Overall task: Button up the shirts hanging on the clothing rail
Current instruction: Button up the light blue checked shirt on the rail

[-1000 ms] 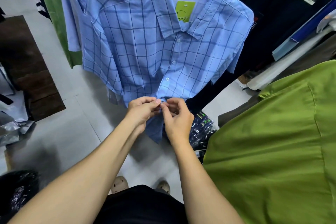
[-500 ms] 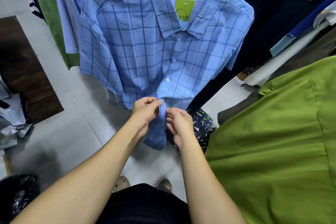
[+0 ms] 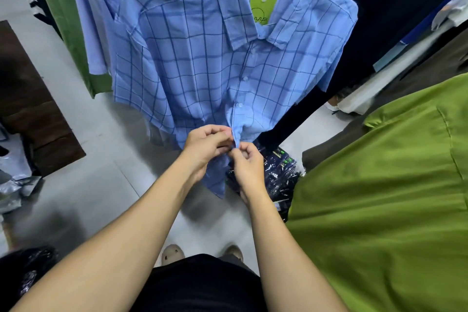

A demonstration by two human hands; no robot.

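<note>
Pinching the placket low on the blue checked shirt (image 3: 202, 66) hanging before us, our left hand (image 3: 206, 145) grips one edge and our right hand (image 3: 247, 161) the other; we should keep both edges taut and aligned, then ease the button through.

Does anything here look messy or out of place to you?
Mostly the floor: plastic-wrapped dark garments lie heaped beneath the blue checked shirt, and crumpled plastic wrapping sits at the far left. The shirt's lower front bunches only where the left hand and right hand pinch it.
</note>
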